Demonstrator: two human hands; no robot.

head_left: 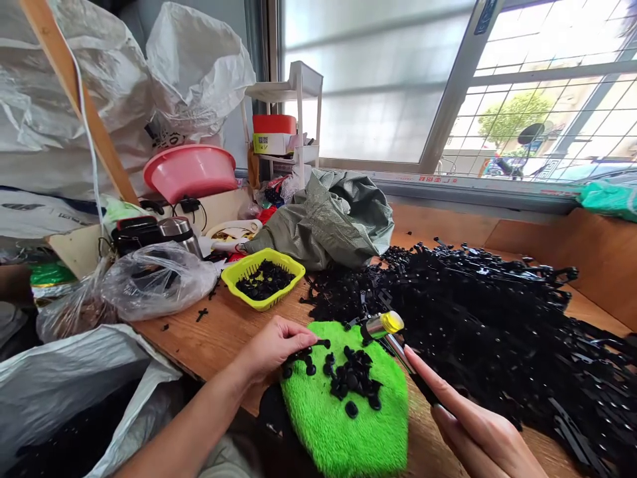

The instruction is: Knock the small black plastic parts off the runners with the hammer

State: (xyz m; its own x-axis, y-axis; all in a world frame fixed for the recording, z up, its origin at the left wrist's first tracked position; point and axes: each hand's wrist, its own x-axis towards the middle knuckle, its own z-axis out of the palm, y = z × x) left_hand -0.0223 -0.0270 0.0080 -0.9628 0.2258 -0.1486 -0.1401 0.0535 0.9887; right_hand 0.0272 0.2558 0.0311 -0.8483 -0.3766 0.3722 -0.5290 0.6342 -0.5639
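A bright green cloth (343,438) lies at the table's front edge, with a cluster of small black parts (354,375) on it. At the cloth's upper left, my left hand (279,346) pinches a slim black piece (322,342) between thumb and fingers. My right hand (472,418) is wrapped round the dark handle of a small hammer (385,325), its index finger stretched along the shaft. The hammer's head, with a yellow face, is over the cloth's upper right edge, to the right of my left hand.
A large pile of black parts (462,305) covers the table's right side. Behind my left hand stands a yellow basket (263,302) of black pieces. A grey-green sack (323,226), plastic bag (159,282) and pink basin (192,174) are farther back; a white sack (89,358) is at left.
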